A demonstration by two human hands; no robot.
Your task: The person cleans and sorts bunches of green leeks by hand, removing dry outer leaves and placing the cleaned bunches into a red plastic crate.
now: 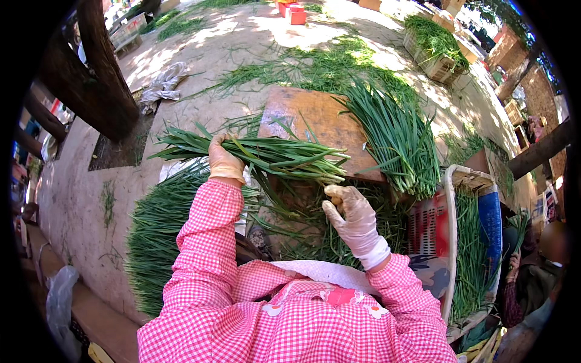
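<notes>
My gloved left hand (227, 159) grips a bundle of long green Chinese chives (281, 156), held sideways with the pale stem ends to the right. Just below those ends is my right hand (352, 222), in a soiled white glove, its fingers bent and thumb apart; I see nothing held in it. Behind the bundle stands a low wooden board (317, 122). A second heap of chives (395, 140) lies across the board's right side. To the left of my lap, a large stack of chives (156, 236) rests near the ground.
A plastic crate (449, 236) filled with chives stands at my right, a person (540, 267) beyond it. Loose trimmings (336, 68) cover the ground behind the board. A tree trunk (97, 86) rises at left, beside a crumpled white sack (165, 84). A heaped crate (431, 50) stands at back right.
</notes>
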